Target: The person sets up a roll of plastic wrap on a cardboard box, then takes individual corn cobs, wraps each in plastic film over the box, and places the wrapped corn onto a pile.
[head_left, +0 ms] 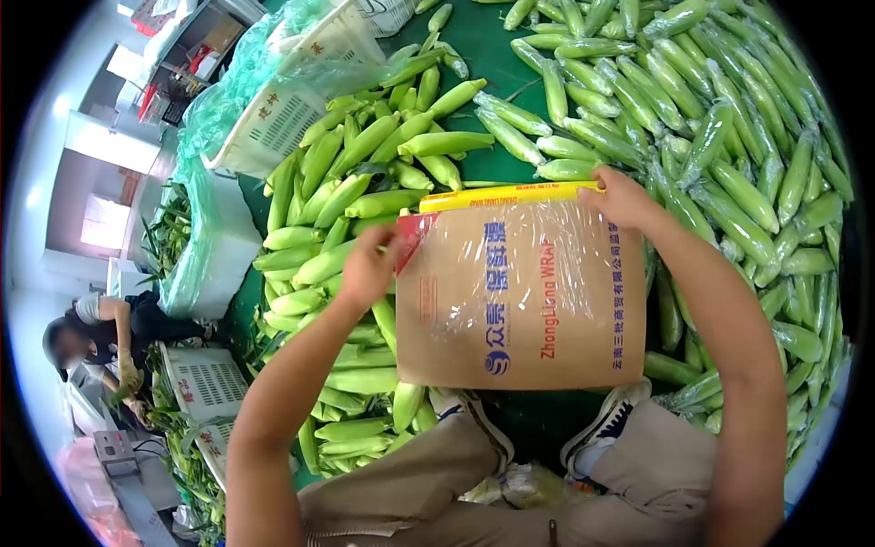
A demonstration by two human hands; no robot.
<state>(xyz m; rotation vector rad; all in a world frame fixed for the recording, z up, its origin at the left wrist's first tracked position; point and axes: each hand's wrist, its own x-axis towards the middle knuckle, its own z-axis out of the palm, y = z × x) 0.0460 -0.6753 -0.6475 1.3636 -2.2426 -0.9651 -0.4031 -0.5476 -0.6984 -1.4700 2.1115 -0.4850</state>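
Note:
A cardboard box (510,337) printed "ZhongLiang WRAP" stands in front of me, between my shoes. Along its far edge runs a yellow printed strip (510,194). Clear cling film (542,260) lies over the top and shines in wrinkles. My left hand (367,266) is closed at the box's far left corner, by a red triangle. At the far right corner, my right hand (627,196) is closed by the strip's end. Both seem to pinch the film's edges, though the film is hard to see at the fingertips.
Unwrapped corn cobs (355,201) are heaped on the left, film-wrapped cobs (720,155) on the right. White crates (273,118) with green plastic stand at the far left. Another person (109,356) sits on the left by a crate of husks (205,383).

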